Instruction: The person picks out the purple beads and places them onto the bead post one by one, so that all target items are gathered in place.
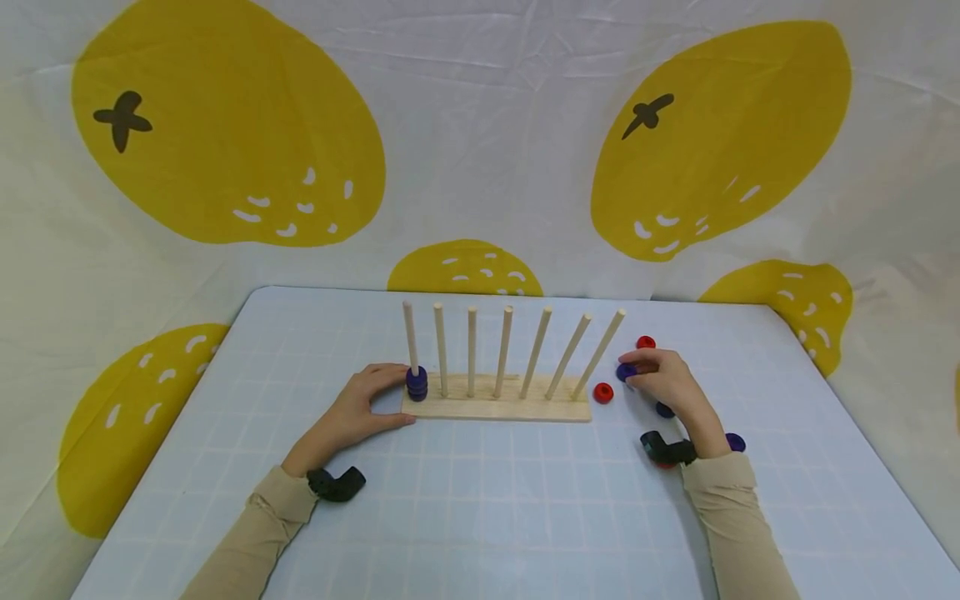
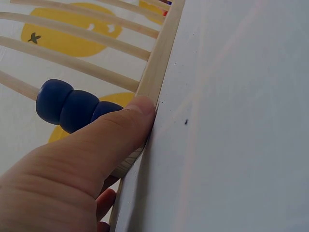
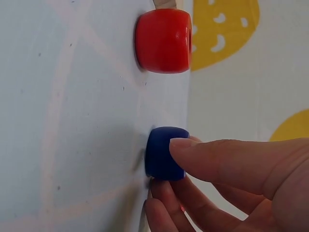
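Note:
A wooden base (image 1: 495,408) carries a row of several upright pegs. Three dark blue beads (image 1: 417,385) are stacked on its leftmost peg; the left wrist view shows these blue beads (image 2: 55,102) too. My left hand (image 1: 360,408) grips the base's left end, its thumb (image 2: 128,121) on the front edge and its fingers at the back, partly hidden. To the right of the base, my right hand (image 1: 667,383) pinches a blue bead (image 1: 626,372) between thumb and fingers. In the right wrist view this blue bead (image 3: 163,153) is at the tabletop.
One red bead (image 1: 603,392) lies just right of the base, another red bead (image 1: 646,342) behind my right hand. Blue beads (image 1: 736,442) lie near my right wrist, one partly under the hand. A red bead is mostly hidden beneath the wrist camera (image 1: 667,450).

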Motion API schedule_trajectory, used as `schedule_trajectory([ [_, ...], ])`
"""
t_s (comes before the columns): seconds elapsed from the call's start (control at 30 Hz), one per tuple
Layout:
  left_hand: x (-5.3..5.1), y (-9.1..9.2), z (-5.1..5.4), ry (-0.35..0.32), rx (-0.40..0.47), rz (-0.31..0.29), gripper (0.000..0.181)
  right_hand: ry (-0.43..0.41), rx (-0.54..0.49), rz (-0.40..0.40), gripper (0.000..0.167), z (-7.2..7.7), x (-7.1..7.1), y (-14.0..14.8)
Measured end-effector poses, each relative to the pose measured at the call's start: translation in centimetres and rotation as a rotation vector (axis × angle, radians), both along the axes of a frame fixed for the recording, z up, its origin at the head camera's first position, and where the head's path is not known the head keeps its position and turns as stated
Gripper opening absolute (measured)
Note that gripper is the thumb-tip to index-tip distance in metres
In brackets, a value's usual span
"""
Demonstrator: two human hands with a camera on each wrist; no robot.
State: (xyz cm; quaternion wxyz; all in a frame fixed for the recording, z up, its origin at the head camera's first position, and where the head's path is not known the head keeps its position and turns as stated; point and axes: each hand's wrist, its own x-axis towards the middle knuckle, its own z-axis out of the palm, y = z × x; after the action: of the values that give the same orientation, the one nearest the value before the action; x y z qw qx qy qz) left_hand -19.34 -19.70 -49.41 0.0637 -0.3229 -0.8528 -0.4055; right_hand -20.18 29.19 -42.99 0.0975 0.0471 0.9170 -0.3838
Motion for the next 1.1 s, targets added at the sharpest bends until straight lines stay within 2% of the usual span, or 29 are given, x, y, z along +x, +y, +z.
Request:
schedule_trajectory([
  [0.5,0.06,0.06,0.13,0.001,0.013,-0.007,0.067,0.028,0.027,0.0,0.034,-0.03,-0.04,-0.36],
  [1.1,0.13,0.06,0.29,-0.022,-0.008,0.003,0.067,0.014,0.018,-0.002,0.034,0.43,0.11,-0.19],
])
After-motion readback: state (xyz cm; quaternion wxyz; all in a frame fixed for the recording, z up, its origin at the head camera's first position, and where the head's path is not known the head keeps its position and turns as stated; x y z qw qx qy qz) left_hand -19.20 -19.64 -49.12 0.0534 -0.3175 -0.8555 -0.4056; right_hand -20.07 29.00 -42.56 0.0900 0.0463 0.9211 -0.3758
